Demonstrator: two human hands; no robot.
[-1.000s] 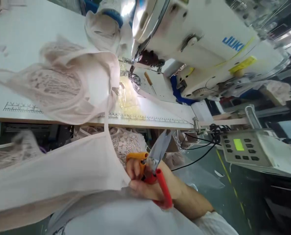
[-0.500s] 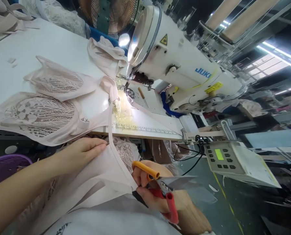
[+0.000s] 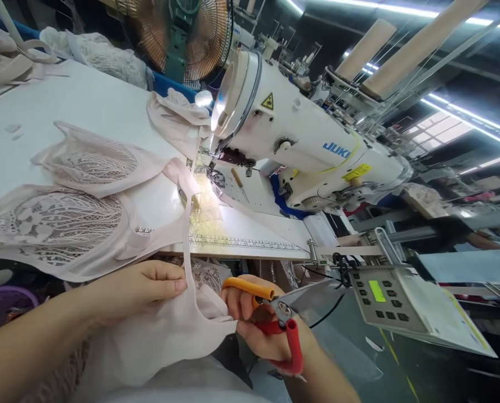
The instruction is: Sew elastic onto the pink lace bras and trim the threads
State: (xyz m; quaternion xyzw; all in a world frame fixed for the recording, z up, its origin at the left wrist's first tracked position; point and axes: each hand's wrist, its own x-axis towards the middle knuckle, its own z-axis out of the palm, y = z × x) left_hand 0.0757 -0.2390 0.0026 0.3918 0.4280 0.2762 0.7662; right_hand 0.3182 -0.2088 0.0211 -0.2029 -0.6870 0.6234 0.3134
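Note:
A pale pink bra (image 3: 169, 322) hangs over the table's front edge toward my lap. My left hand (image 3: 157, 282) is closed on it, thumb and fingers pinching the cloth beside a narrow strap (image 3: 187, 240). My right hand (image 3: 253, 319) has scissors (image 3: 284, 308) with orange and red handles hooked in it, blades pointing right, away from the cloth. Its thumb and forefinger also pinch the bra's edge. On the table, lace cups (image 3: 65, 224) lie spread to the left. The strap runs up toward the needle area of the sewing machine (image 3: 291, 123).
A small awl-like tool with a wooden handle (image 3: 237, 178) lies on the machine bed. A ruler strip (image 3: 250, 243) runs along the table edge. The control box (image 3: 390, 294) stands at right. Behind the table is a fan (image 3: 208, 39); a purple basket (image 3: 6, 310) stands at lower left.
The camera view has tilted up, so the table and machine sit lower. My hands have spread and turned the cloth between them, which now shows a curved edge. The scissors stay in my right hand.

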